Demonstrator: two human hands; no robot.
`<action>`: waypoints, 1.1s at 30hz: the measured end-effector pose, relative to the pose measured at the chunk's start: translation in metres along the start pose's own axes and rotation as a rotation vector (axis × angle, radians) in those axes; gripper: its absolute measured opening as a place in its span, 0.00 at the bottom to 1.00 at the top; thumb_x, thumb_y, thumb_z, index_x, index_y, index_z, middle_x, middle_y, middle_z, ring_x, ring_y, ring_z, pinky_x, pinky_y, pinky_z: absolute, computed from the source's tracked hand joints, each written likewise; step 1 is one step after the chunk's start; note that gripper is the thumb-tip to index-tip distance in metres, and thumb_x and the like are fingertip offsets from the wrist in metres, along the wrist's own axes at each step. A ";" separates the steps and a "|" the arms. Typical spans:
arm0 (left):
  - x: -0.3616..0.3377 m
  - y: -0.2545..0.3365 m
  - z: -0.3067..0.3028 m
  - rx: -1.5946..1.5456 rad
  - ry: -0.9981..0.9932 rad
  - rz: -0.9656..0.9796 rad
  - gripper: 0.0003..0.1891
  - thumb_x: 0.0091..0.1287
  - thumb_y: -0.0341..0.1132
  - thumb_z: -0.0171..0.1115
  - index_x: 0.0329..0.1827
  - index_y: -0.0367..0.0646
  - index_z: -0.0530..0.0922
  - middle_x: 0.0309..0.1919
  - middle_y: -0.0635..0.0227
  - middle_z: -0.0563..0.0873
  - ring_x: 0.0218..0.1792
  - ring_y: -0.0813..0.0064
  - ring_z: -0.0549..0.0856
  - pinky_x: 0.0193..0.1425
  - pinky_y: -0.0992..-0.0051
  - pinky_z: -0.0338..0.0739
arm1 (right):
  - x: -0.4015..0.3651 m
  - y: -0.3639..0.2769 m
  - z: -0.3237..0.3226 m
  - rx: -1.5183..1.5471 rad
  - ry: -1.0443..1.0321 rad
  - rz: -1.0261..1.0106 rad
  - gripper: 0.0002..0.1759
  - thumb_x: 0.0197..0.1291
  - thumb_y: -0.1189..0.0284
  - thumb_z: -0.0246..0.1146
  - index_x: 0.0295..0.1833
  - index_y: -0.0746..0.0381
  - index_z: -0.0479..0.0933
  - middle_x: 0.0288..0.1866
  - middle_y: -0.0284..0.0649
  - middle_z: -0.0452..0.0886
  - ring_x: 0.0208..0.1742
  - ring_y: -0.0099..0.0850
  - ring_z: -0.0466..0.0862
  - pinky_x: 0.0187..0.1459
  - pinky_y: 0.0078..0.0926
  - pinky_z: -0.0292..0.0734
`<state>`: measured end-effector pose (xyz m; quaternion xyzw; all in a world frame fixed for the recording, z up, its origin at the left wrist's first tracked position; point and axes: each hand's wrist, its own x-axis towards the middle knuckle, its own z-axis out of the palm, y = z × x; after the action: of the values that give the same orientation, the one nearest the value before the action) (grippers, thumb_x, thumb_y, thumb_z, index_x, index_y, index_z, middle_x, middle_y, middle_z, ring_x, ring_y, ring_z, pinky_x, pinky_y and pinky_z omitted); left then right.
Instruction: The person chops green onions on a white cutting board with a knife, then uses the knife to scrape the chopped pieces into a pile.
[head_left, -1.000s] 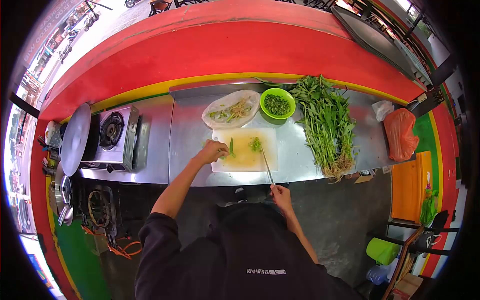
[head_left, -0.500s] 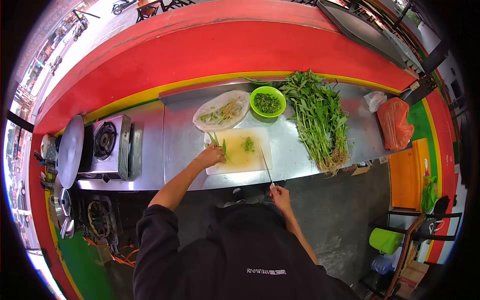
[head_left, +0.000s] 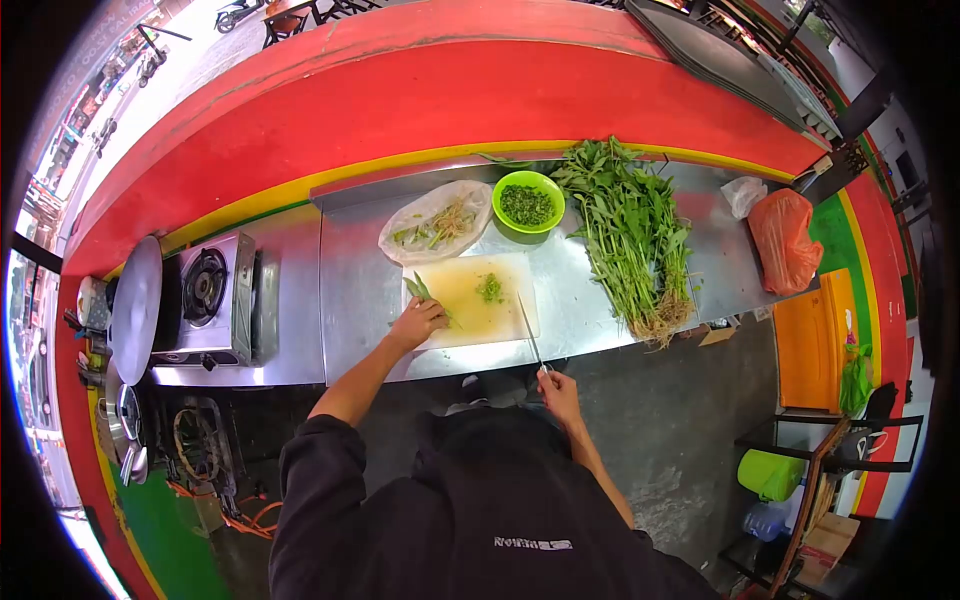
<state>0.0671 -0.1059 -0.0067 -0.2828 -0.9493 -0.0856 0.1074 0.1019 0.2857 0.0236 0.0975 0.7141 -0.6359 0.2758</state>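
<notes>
A round green plastic bowl (head_left: 499, 212) holds chopped greens (head_left: 526, 204); a clear plastic bag (head_left: 398, 242) holds root scraps (head_left: 450, 218); the left hand (head_left: 418, 322) pinches green leafy stems (head_left: 418, 288) at the left edge of a pale cutting board (head_left: 470, 312); the right hand (head_left: 560, 388) is closed around a slim steel knife (head_left: 528, 328).

Left hand (head_left: 417, 322) grips green stems (head_left: 418, 288) on cutting board (head_left: 500, 320) (left edge); right hand (head_left: 558, 386) holds knife (head_left: 528, 331)

Bright daylight, sharp centre, fisheye edges, dark corners
</notes>
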 end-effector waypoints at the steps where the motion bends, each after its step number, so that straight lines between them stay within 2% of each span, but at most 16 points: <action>1: -0.003 0.004 0.004 0.016 0.029 -0.035 0.07 0.64 0.36 0.62 0.42 0.55 0.86 0.42 0.78 0.84 0.56 0.75 0.81 0.60 0.63 0.69 | 0.000 0.000 0.000 -0.005 0.001 -0.012 0.18 0.74 0.58 0.65 0.35 0.60 0.79 0.24 0.25 0.76 0.19 0.13 0.68 0.20 0.17 0.60; 4: -0.002 0.011 0.006 0.037 0.053 -0.088 0.08 0.66 0.36 0.61 0.45 0.53 0.85 0.45 0.75 0.83 0.58 0.73 0.79 0.62 0.62 0.69 | 0.000 -0.002 0.001 -0.014 0.015 -0.015 0.19 0.74 0.58 0.65 0.35 0.60 0.79 0.24 0.25 0.75 0.19 0.13 0.68 0.20 0.17 0.60; 7: -0.001 0.015 0.003 0.104 -0.076 -0.077 0.09 0.68 0.37 0.60 0.49 0.53 0.81 0.48 0.73 0.81 0.61 0.72 0.77 0.62 0.62 0.68 | 0.003 0.000 0.002 -0.046 -0.001 -0.046 0.19 0.74 0.57 0.65 0.34 0.60 0.79 0.23 0.25 0.75 0.19 0.13 0.68 0.20 0.17 0.60; 14: 0.019 0.027 -0.013 0.053 -0.037 -0.042 0.09 0.68 0.35 0.58 0.49 0.54 0.81 0.48 0.75 0.81 0.60 0.73 0.78 0.61 0.63 0.67 | -0.001 -0.008 0.004 -0.016 -0.014 -0.050 0.20 0.75 0.57 0.65 0.32 0.59 0.78 0.22 0.24 0.74 0.20 0.13 0.68 0.20 0.17 0.60; 17: 0.025 0.026 -0.012 0.011 -0.100 -0.033 0.09 0.67 0.35 0.59 0.49 0.55 0.81 0.47 0.76 0.81 0.59 0.75 0.79 0.61 0.63 0.66 | 0.002 -0.003 0.003 -0.033 -0.004 -0.059 0.20 0.75 0.57 0.65 0.31 0.59 0.78 0.22 0.25 0.73 0.19 0.13 0.68 0.20 0.18 0.60; 22: 0.023 0.016 0.001 -0.050 -0.016 0.025 0.08 0.65 0.36 0.61 0.45 0.57 0.84 0.43 0.81 0.82 0.57 0.79 0.81 0.60 0.63 0.66 | 0.001 -0.003 0.002 -0.032 0.013 -0.053 0.21 0.75 0.57 0.65 0.31 0.59 0.77 0.21 0.24 0.73 0.19 0.13 0.68 0.20 0.17 0.59; 29: 0.024 0.019 0.000 -0.081 0.024 0.041 0.08 0.63 0.36 0.63 0.43 0.58 0.85 0.42 0.82 0.83 0.56 0.80 0.81 0.60 0.62 0.66 | 0.000 0.002 -0.002 -0.038 0.011 -0.065 0.22 0.75 0.56 0.65 0.31 0.60 0.78 0.19 0.24 0.71 0.17 0.13 0.67 0.19 0.18 0.58; 33: 0.024 0.027 0.010 -0.054 0.105 -0.054 0.09 0.62 0.36 0.64 0.45 0.57 0.86 0.42 0.82 0.83 0.54 0.79 0.81 0.59 0.61 0.66 | 0.005 0.007 0.000 -0.076 0.012 -0.079 0.22 0.75 0.56 0.65 0.31 0.60 0.78 0.21 0.26 0.74 0.18 0.14 0.68 0.19 0.18 0.59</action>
<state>0.0609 -0.0694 -0.0081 -0.2551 -0.9470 -0.1286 0.1469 0.1014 0.2863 0.0154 0.0625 0.7428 -0.6182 0.2495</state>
